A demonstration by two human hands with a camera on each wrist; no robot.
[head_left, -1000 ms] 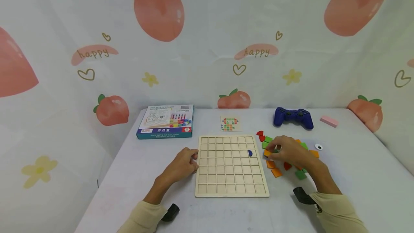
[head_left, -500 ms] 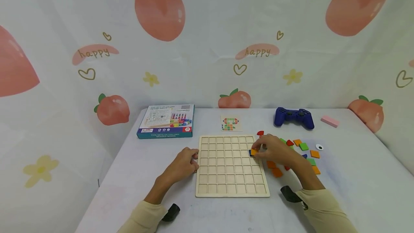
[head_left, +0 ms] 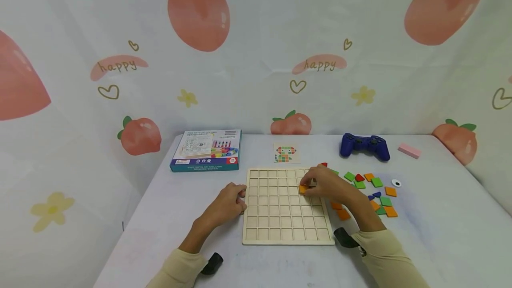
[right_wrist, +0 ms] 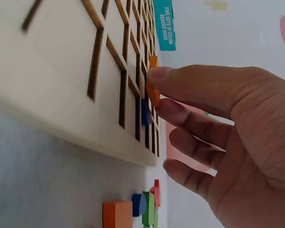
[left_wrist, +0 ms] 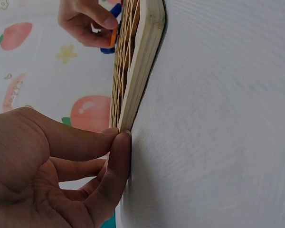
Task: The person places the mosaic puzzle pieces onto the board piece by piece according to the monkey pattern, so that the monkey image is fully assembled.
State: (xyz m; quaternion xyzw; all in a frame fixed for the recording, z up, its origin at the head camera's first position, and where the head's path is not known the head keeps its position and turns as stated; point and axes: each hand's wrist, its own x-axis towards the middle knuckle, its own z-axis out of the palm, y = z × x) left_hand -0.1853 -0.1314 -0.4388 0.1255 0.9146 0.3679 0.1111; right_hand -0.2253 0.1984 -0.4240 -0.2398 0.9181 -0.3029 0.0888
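A wooden grid board [head_left: 272,221] lies flat on the table, its square cells divided by raised ridges. At its left edge my left hand [head_left: 226,202] grips the rim, thumb on top and a fingertip against the side in the left wrist view. My right hand [head_left: 330,185] is over the board's upper right part. Between thumb and index finger it pinches an orange square tile [head_left: 302,189], which appears tilted in the right wrist view. Close by the tile, a blue half-round piece [right_wrist: 146,113] sits in a cell; the hand covers it in the head view.
Loose green tiles [head_left: 386,202], orange tiles [head_left: 390,191], red pieces and blue pieces lie right of the board, with a white eye disc [head_left: 396,183]. Behind stand a pattern card [head_left: 286,153], a boxed set [head_left: 206,150], a blue game controller [head_left: 364,146] and a pink block [head_left: 410,150].
My right hand has carried the orange tile left from the loose pieces, past the blue piece, to a cell further in on the board. The left hand has stayed at the board's edge.
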